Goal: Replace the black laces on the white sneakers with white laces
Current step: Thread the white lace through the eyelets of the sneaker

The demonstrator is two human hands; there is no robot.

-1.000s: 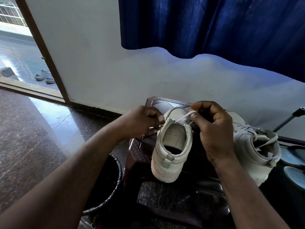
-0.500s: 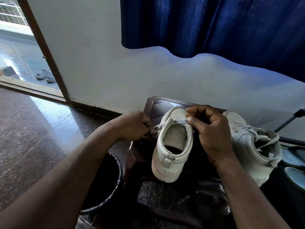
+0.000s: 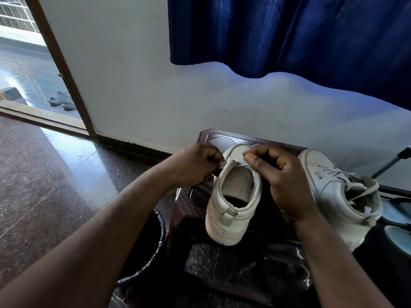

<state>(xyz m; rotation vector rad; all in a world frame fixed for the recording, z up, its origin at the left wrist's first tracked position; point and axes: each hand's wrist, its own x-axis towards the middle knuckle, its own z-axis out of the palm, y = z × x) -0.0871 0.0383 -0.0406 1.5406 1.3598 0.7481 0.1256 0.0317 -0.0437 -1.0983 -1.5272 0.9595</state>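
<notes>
Sneaker in work point(image 3: 233, 196): white, standing on a dark brown stool point(image 3: 219, 138), heel toward the camera and toe toward the wall; the opening is seen from above.
White lace point(image 3: 239, 163): a short flat piece runs across the front of the opening, from one hand to the other, just over the tongue.
Left hand point(image 3: 195, 165): at the left edge of the sneaker, fingers curled in; thumb and fingertips pinch the left part of the lace.
Right hand point(image 3: 280, 178): at the right edge, touching the collar of the shoe; thumb and forefinger pinch the right part of the lace, and the other fingers are folded into the palm.
Second sneaker point(image 3: 333, 196): just beside the right hand, on the right, toe also toward the wall; it already carries pale laces, with the loose ends lying over its opening.
Dark bin point(image 3: 153, 252): on the floor under the left forearm, beside the stool.
Blue curtain point(image 3: 289, 36): hangs against the white wall, above the stool.
Pair of slippers point(image 3: 60, 101): far left, outside the open door.
</notes>
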